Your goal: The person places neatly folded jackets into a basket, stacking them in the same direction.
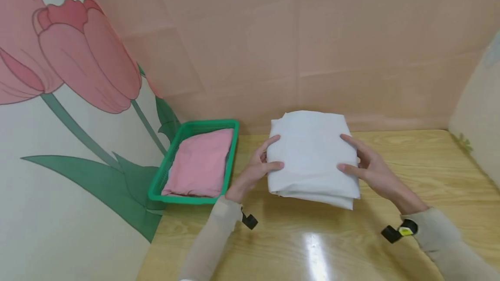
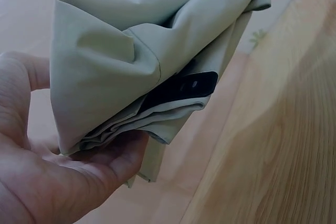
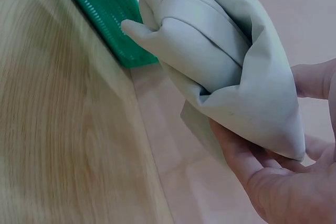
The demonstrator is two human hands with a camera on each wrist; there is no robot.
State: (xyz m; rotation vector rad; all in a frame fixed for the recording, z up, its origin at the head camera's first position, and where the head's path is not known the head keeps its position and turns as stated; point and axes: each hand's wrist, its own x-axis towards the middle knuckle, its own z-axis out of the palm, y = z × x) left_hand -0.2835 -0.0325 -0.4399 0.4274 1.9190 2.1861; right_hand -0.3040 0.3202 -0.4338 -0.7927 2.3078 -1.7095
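Note:
Between my two hands is a thick, folded white garment, held up above the wooden table. My left hand grips its left edge, thumb on the upper face and other fingers beneath. On the opposite edge, my right hand holds it the same way. The left wrist view shows the layered folds from the side, with a black strip sticking out between them. In the right wrist view the garment's side fold rests over the fingers.
A green plastic basket stands on the table to the left, with a folded pink cloth inside. Behind rises a pinkish-beige backdrop. A wall painted with tulips borders the left side; a pale wall stands at right.

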